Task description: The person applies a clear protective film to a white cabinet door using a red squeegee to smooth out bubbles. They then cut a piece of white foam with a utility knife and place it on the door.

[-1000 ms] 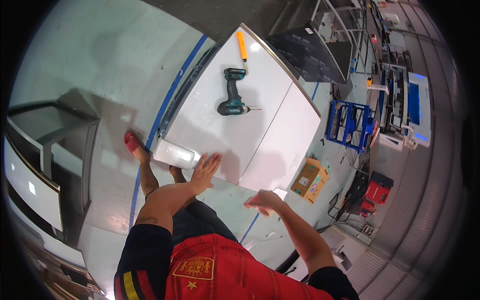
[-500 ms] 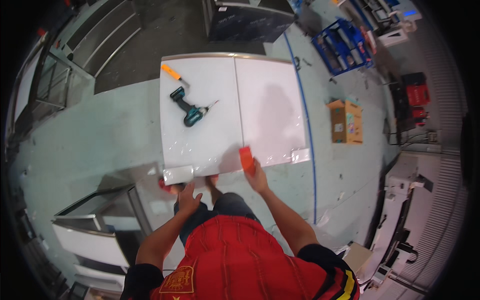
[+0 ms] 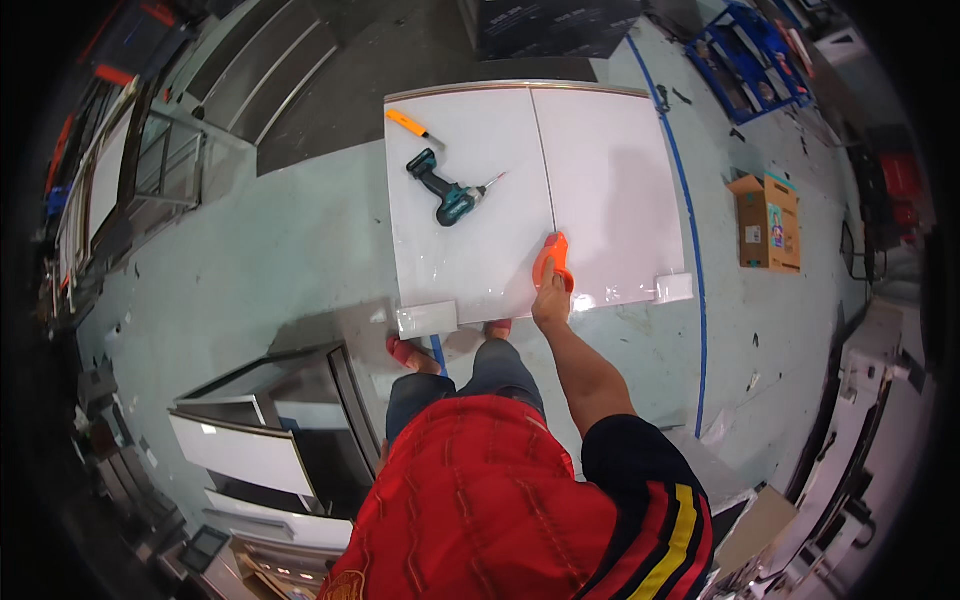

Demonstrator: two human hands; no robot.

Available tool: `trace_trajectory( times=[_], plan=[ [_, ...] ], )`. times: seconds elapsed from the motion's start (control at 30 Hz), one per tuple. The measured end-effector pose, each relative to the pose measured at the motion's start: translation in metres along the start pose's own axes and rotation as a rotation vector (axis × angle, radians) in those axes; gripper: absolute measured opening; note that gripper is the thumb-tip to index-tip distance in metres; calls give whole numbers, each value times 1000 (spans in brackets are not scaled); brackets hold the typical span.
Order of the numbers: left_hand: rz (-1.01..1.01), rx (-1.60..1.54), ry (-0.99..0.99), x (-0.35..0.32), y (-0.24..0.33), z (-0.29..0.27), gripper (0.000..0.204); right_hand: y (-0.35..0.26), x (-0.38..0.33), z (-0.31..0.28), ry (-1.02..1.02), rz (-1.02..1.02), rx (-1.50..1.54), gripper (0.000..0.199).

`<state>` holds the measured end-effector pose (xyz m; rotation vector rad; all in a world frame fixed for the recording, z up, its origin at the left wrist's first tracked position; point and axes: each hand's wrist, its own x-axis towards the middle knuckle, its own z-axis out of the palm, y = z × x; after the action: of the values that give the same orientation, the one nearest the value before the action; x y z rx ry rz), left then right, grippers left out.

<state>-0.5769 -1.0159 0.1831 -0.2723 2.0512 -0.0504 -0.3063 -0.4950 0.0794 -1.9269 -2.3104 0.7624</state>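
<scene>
Orange tool (image 3: pixel 551 257), small and curved, lying on the white surface (image 3: pixel 610 170) near its front edge, just right of the seam between the two white panels. Held by the right hand (image 3: pixel 550 296), fingers wrapped around its lower end. Upper end sticking out past the fingers. Exact kind of tool hard to make out.

Left hand not seen anywhere, hidden under the red shirt (image 3: pixel 480 500) or out of the picture. Can't tell if open or closed. Most of the legs hidden by the shirt too, only blue jeans (image 3: pixel 480 375) and red shoes (image 3: pixel 410 352) peeking out.

On the left panel, well apart from the hand, a teal and black drill (image 3: pixel 447 192), lying on its side. Farther back, an orange-handled screwdriver (image 3: pixel 410 123).

At the front corners of the surface, two white foam blocks, one at the left (image 3: pixel 428 319) and one at the right (image 3: pixel 674 288).

On the grey floor (image 3: pixel 280 240), a blue tape line (image 3: pixel 685 230) running along the right side of the surface. Past it, a brown cardboard box (image 3: pixel 768 222). Far back on the right, a blue rack (image 3: pixel 755 60), small and bent by the picture's edge. At the lower left, a white and grey cabinet (image 3: pixel 260 440), partly cut off by the dark rim.
</scene>
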Motion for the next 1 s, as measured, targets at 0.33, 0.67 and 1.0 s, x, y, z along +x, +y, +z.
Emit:
trace_trajectory(
  times=[0.33,0.67,1.0],
  plan=[
    [806,-183,-21,50,91,-127,59,-138,-140,-73,-63,-49,740,78],
    [544,-209,-1143,-84,331,-132,63,-253,-280,-160,-355,-226,881,81],
    [491,43,-1201,-136,363,-67,50,-172,-290,-211,-223,-228,857,84]
  ],
)
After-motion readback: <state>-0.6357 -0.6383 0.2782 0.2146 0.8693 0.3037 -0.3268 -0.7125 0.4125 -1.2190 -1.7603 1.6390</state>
